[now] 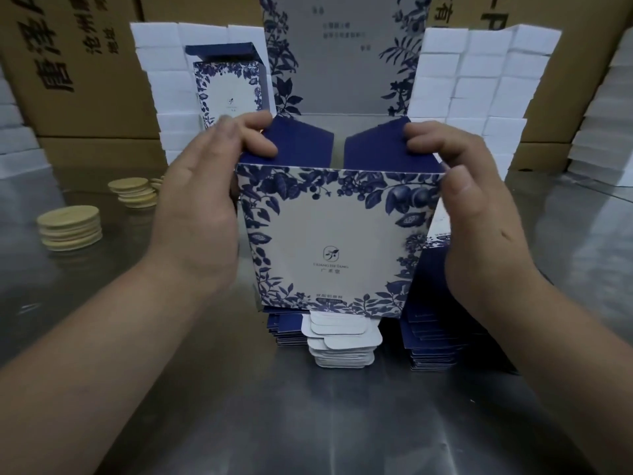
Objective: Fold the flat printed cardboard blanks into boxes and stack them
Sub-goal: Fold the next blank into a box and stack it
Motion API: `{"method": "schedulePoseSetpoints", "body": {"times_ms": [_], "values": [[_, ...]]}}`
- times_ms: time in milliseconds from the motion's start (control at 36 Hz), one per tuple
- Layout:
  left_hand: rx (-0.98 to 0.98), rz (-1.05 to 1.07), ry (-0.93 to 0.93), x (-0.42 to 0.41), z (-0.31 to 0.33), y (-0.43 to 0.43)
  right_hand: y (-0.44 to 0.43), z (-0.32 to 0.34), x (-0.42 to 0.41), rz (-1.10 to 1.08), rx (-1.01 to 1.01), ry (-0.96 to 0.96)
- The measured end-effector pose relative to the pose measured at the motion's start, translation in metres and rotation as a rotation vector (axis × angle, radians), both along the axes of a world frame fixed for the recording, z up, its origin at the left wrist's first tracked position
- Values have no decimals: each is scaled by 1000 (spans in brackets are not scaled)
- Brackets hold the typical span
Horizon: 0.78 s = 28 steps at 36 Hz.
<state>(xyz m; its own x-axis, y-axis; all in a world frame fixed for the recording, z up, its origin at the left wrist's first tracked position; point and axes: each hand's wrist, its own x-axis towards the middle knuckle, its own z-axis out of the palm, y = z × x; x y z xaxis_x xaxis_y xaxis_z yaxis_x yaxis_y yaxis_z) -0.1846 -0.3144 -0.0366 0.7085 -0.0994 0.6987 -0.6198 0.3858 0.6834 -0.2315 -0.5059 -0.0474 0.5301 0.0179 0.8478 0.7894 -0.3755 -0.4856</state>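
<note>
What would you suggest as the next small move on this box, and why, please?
Probably press both blue side flaps fully down: the left hand and right hand hold them half-folded inward over the box, and the tall rear flap stands upright, not yet closed.

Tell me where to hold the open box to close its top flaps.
Hold the box by its two side walls near the top, one hand from each side, as the left hand and right hand do now. It is upright with the printed front facing you, so the sides are free, and fingers there can reach over to press the blue flaps inward.
</note>
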Motion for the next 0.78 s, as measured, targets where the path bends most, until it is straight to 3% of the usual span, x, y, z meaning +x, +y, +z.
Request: {"method": "schedulePoseSetpoints", "body": {"times_ms": [139, 306, 528, 778], "values": [[-96, -110, 128, 0, 2, -2, 4, 7, 1, 77, 308, 85], [-62, -183, 146, -5, 2, -6, 7, 11, 0, 137, 490, 204], [-148, -269, 229, -15, -1, -14, 9, 11, -2, 221, 440, 320], [-111, -239, 193, -16, -2, -13, 3, 11, 1, 199, 361, 305]]}}
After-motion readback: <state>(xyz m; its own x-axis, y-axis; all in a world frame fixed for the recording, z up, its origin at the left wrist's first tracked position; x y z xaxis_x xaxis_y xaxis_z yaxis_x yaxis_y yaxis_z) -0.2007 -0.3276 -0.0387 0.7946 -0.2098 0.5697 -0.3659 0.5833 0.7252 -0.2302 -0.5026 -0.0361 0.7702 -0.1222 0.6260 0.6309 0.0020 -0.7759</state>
